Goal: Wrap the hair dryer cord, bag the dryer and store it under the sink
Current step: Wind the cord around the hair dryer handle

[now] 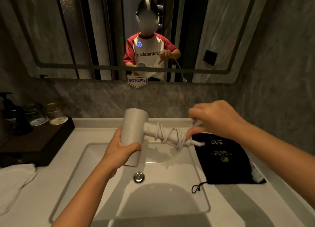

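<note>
A white hair dryer (134, 124) hangs over the sink basin (153, 192), barrel upright and handle pointing right. My left hand (119, 146) grips the barrel from below. The white cord (168, 136) is looped several times around the handle. My right hand (216, 119) pinches the cord near the handle's end, fingers blurred. A black drawstring bag (225, 160) with gold print lies flat on the counter to the right of the basin, partly under my right forearm. The cord's loose end (256, 174) lies on the bag.
A dark wooden tray (34, 141) with two capped glasses and a pump bottle (8, 111) stands at the left. A white towel (15, 179) lies on the front left counter. The sink drain (139, 177) sits mid-basin. A mirror (68, 30) covers the wall ahead.
</note>
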